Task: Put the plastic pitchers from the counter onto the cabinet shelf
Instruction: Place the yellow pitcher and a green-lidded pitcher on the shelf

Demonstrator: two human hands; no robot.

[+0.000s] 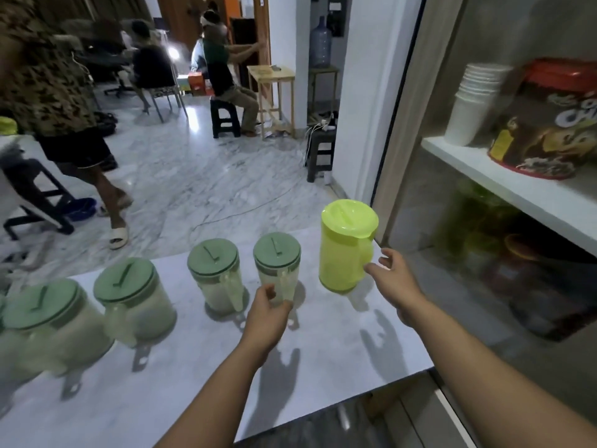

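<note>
At centre frame the right hand (392,274), fingers spread, nears the yellow pitcher (347,245), the left hand (268,313) pinching a clear pitcher (277,266)'s handle; I'd wrap both handles fully before lifting.

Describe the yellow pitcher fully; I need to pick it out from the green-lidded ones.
The yellow pitcher is bright yellow-green, translucent-looking plastic, with a matching round lid and a handle on its right side. It is taller than the green-lidded pitchers and stands rightmost in the row, at the counter's far right, nearest the cabinet. It looks slightly tilted, possibly just lifted. The right hand is at the handle with fingers spread, not visibly closed around it. The contents cannot be made out.
</note>
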